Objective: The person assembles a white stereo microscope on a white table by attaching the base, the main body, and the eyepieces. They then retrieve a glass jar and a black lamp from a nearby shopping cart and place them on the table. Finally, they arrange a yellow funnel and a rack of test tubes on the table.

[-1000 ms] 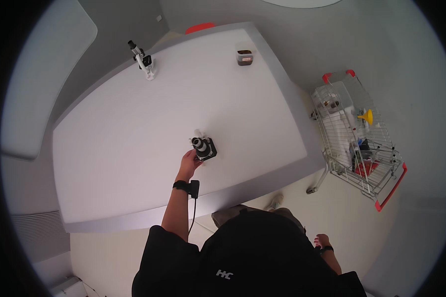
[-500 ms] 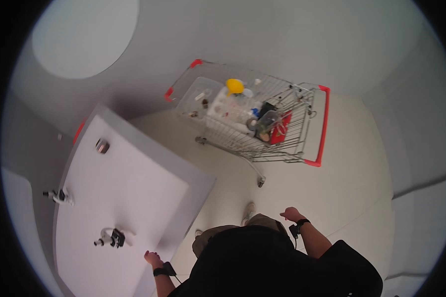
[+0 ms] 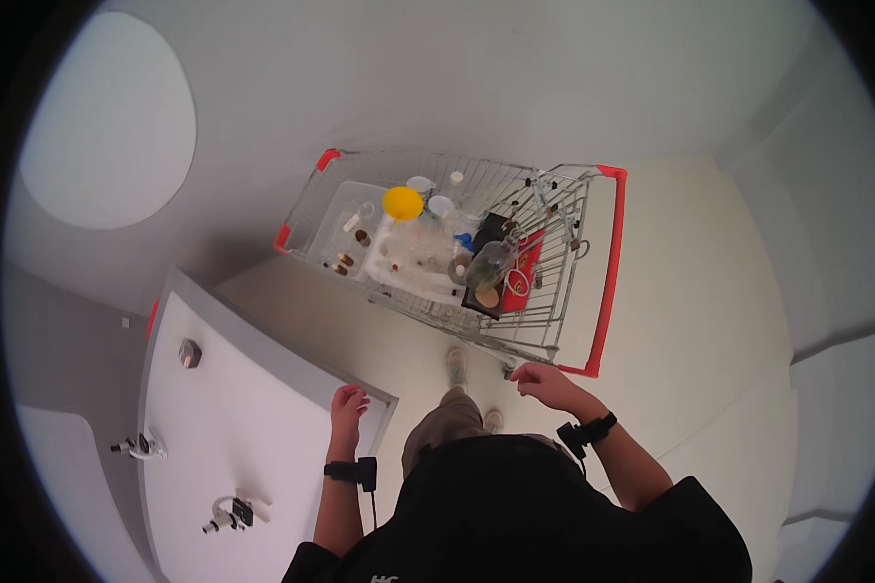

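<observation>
My left hand (image 3: 347,404) is raised beside the edge of the white table, its fingers loosely bent and apart with nothing in them. Near the lower side of a wire shopping cart (image 3: 544,335) is my right hand (image 3: 546,385), empty, with loosely extended fingers. It appears apart from the cart's red handle (image 3: 610,277). In the cart lie a yellow funnel (image 3: 402,203), a clear plastic bin (image 3: 332,219) with small brown bottles (image 3: 343,263), a white tray (image 3: 389,275), a clear flask-like vessel (image 3: 489,264) and a red flat item (image 3: 530,262).
At left, the white table (image 3: 204,428) carries a microscope (image 3: 231,513), a second microscope (image 3: 142,445) at its far edge and a small hexagonal block (image 3: 190,354). A pale curved wall (image 3: 437,78) stands behind the cart. Pale floor (image 3: 690,321) extends to the right.
Both hands have come up and forward; the left has moved further out from my body. I have stepped closer to the cart, which now appears lower and larger.
</observation>
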The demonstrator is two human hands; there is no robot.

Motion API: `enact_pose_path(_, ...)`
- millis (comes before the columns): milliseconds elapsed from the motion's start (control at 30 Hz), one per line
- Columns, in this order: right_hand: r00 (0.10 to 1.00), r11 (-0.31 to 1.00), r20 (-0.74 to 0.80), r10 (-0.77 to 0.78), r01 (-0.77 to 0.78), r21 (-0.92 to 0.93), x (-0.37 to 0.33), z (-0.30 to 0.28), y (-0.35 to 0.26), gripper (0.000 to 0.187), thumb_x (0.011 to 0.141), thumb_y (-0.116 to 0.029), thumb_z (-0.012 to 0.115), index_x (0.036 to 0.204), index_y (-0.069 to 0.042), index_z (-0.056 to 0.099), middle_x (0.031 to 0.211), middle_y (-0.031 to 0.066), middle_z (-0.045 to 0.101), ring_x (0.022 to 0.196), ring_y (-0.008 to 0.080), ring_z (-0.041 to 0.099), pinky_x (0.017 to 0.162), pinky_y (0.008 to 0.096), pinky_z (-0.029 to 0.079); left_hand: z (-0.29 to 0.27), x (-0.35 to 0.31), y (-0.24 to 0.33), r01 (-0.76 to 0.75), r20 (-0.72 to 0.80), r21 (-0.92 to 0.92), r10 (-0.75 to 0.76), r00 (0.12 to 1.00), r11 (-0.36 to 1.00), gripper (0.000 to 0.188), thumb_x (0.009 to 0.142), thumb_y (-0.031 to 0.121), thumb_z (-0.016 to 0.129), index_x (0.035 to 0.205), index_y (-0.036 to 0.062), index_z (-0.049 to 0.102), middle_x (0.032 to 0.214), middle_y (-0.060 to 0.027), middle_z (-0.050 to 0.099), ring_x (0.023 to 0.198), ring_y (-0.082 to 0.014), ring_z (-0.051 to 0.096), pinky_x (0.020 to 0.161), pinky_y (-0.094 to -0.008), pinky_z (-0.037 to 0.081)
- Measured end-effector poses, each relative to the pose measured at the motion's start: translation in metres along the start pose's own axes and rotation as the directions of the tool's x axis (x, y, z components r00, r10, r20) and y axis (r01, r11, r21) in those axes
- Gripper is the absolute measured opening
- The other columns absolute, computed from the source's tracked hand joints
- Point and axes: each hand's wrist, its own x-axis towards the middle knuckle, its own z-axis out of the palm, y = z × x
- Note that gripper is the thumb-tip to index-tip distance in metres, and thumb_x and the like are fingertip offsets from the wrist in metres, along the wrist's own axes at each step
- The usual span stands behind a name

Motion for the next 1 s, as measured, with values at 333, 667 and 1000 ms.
enact_pose_path(333, 0.907, 0.953, -0.343, 0.243, -0.157, 0.26, 0.026, -0.072, -0.031, 0.025, 0.087, -0.01, 0.061, 0.11, -0.002, 0.06, 0.092, 0.0046, 0.063, 0.083, 0.012, 0.06, 0.076, 0.0269, 0.05, 0.291, 0.162, 0.074, -0.59, 0.603, 0.426, 0.271, 0.75, 0.685, 0.042, 0.077, 0.018, 0.075, 0.111, 0.0035, 0.057, 0.102, -0.0116, 0.062, 0.095, -0.0227, 0.061, 0.081, -0.0332, 0.049)
enact_pose_path(667, 0.754, 0.871, -0.521, 0.4, -0.135, 0.473, 0.048, -0.064, -0.016, 0.022, 0.087, -0.011, 0.061, 0.107, -0.003, 0.062, 0.086, 0.0003, 0.06, 0.077, 0.0081, 0.055, 0.069, 0.0226, 0.046, 0.421, 0.244, 0.046, -0.769, 0.635, 0.606, 0.456, 0.623, 0.206, 0.055, 0.068, 0.024, 0.079, 0.113, 0.0074, 0.052, 0.102, -0.0125, 0.058, 0.098, -0.0319, 0.057, 0.082, -0.0418, 0.047)
enact_pose_path(1000, 0.779, 0.922, -0.532, 0.331, -0.147, 0.358, 0.093, -0.077, -0.021, 0.022, 0.086, -0.012, 0.063, 0.107, -0.004, 0.062, 0.085, 0.0031, 0.062, 0.077, 0.0111, 0.057, 0.072, 0.0266, 0.048, 0.404, 0.257, 0.033, -0.786, 0.619, 0.485, 0.484, 0.618, 0.383, 0.03, 0.071, 0.019, 0.076, 0.092, 0.0064, 0.059, 0.091, -0.0116, 0.06, 0.09, -0.0323, 0.059, 0.078, -0.0435, 0.047)
